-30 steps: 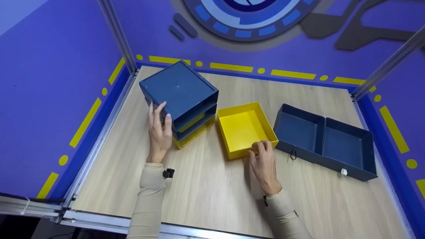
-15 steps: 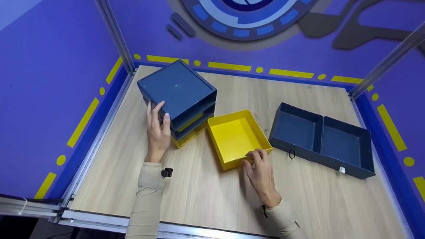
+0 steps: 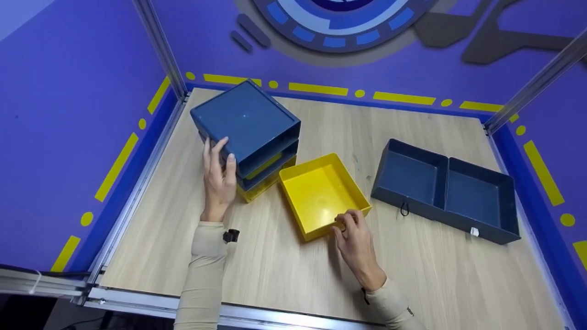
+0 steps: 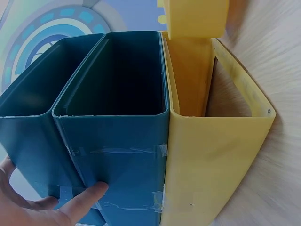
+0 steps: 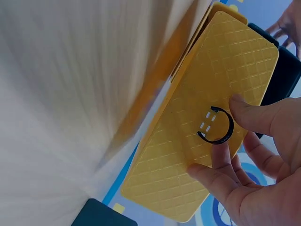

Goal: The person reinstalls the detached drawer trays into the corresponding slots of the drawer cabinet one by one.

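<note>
A stacked drawer cabinet [image 3: 245,121] stands at the left, two dark blue housings over a yellow one [image 4: 211,155], its bays facing right. My left hand [image 3: 218,181] rests against the cabinet's near left side, fingertips over the top edge, thumb extended along the blue wall. My right hand [image 3: 357,247] grips a yellow drawer [image 3: 321,195] at its front panel. Around the black ring pull [image 5: 225,129], thumb and fingers press on the quilted yellow face. The drawer's far left corner is right at the yellow housing's opening.
Two dark blue drawers [image 3: 442,208] sit side by side at the right, one with a black loop [image 3: 404,209], the other with a white tab [image 3: 474,232]. Purple panels [image 3: 91,114] and metal rails border the wooden table [image 3: 275,270].
My right hand has moved the yellow drawer left and nearer to me, bringing its corner close to the cabinet. The left hand and cabinet have stayed in place.
</note>
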Tool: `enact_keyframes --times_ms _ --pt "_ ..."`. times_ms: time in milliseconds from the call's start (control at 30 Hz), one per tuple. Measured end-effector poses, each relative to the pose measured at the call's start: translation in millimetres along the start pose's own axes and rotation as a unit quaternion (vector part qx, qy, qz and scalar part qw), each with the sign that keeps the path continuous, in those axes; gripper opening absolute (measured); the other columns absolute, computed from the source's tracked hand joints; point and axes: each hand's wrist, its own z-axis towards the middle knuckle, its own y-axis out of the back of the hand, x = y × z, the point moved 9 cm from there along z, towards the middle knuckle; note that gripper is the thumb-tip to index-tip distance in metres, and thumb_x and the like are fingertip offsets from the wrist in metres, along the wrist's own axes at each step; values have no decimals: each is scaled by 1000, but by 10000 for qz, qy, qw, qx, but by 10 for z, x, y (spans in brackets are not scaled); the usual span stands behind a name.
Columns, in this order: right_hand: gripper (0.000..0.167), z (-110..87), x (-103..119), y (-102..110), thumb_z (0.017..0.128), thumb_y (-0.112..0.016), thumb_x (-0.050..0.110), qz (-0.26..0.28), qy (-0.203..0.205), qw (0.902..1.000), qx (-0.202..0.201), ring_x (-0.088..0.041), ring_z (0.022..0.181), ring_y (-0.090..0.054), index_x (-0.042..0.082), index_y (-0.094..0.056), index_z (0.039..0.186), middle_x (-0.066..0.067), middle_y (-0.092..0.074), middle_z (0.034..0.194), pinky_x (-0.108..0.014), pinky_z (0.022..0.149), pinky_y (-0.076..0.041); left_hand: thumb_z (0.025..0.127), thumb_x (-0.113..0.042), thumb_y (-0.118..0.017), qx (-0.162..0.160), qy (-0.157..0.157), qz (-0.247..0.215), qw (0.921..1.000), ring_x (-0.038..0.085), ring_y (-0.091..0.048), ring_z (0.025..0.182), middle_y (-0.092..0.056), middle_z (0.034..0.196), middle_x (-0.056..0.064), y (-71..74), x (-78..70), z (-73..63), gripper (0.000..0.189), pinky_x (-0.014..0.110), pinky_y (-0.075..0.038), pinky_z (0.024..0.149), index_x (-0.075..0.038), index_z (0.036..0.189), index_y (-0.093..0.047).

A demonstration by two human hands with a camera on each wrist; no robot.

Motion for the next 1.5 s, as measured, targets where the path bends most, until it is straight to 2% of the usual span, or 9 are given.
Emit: enact_keyframes --times_ms 333,633,767,867,933,1000,1167,1367,1500 --pt "34 -34 109 -148 78 -91 -5 67 218 9994 268 -19 86 -67 5 -70 103 -12 -61 110 -34 68 -60 108 -32 -51 43 49 103 9999 44 -24 162 -21 175 23 14 3 19 47 69 -25 126 -18 154 -55" --pt "35 -68 220 -228 78 -92 -3 105 488 9979 417 -20 90 -68 6 -69 104 -10 -60 111 -34 73 -61 104 -32 -61 135 106 -27 9998 44 -23 162 -23 175 22 58 7 -1 52 70 -22 126 -20 154 -57" --pt "35 -79 243 -229 79 -92 -1 154 483 9976 471 -19 91 -68 7 -70 105 -9 -60 111 -33 73 -61 104 -34 -64 326 292 -136 9989 44 -22 162 -23 176 19 82 16 3 53 70 -33 121 -24 155 -57" --pt "35 -89 277 -230 79 -92 0 218 550 9969 520 -18 91 -67 8 -70 106 -9 -60 111 -32 73 -61 104 -34 -64 488 459 -268 9974 44 -25 162 -21 177 17 101 32 -1 53 69 -46 111 -25 156 -57" --pt "36 -94 299 -237 78 -93 0 263 623 9962 540 -17 91 -67 9 -70 105 -8 -60 111 -31 73 -60 105 -34 -65 584 522 -316 9964 44 -26 161 -20 177 17 109 41 0 53 67 -51 107 -26 156 -57" --pt "37 -93 316 -250 78 -93 -1 316 711 9955 541 -17 91 -66 9 -70 105 -8 -60 111 -31 73 -60 105 -34 -65 668 543 -298 9958 43 -28 161 -20 177 16 109 43 5 53 67 -50 108 -27 156 -56" --pt "37 -72 330 -292 77 -92 -2 466 967 9931 478 -16 88 -67 7 -69 104 -9 -60 111 -31 71 -59 106 -38 -63 769 509 -100 9957 40 -24 163 -20 178 13 105 37 21 53 70 -39 117 -31 157 -55" --pt "36 -14 290 -348 77 -92 -3 582 1165 9904 464 -17 92 -67 5 -68 104 -10 -60 111 -32 76 -60 105 -38 -65 762 482 -211 9957 40 -26 162 -19 178 12 107 36 21 53 66 -51 108 -32 156 -55" --pt "36 39 267 -367 77 -92 -4 680 1244 9888 464 -18 94 -67 4 -69 104 -11 -60 112 -33 77 -60 105 -37 -65 769 441 -209 9958 40 -23 163 -18 178 12 90 41 17 53 67 -49 109 -32 157 -54"
